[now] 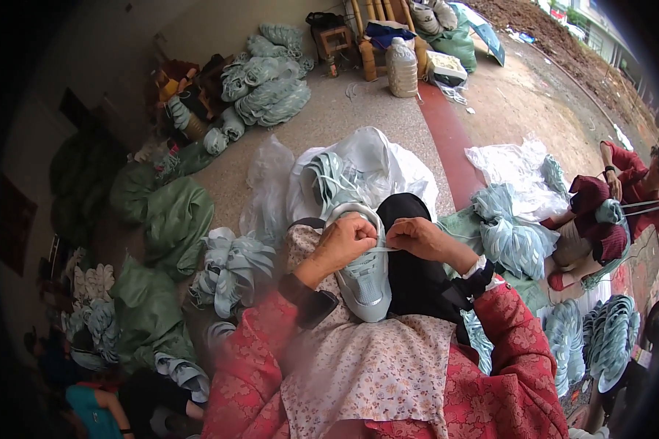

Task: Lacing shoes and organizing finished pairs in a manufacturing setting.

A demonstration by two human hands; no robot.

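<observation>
A pale blue-grey shoe upper (366, 289) lies across my lap on the floral apron (377, 358), its toe toward me. My left hand (344, 241) is over its eyelet area, with thumb and fingers pinched at the lace. From the right, my right hand (423, 240) comes in with its fingertips also closed on the lace. A short stretch of white shoelace (381, 249) runs between the two hands, above the tongue. Just beyond the shoe, more pale uppers (331, 175) with loose laces sit at an open white sack (410, 170).
Bundles of pale uppers (234, 267) and green sacks (176, 223) lie on my left. More bundles (509, 230) are on my right, near a seated person (622, 197) in red. A large plastic jug (402, 69) stands on the floor further off.
</observation>
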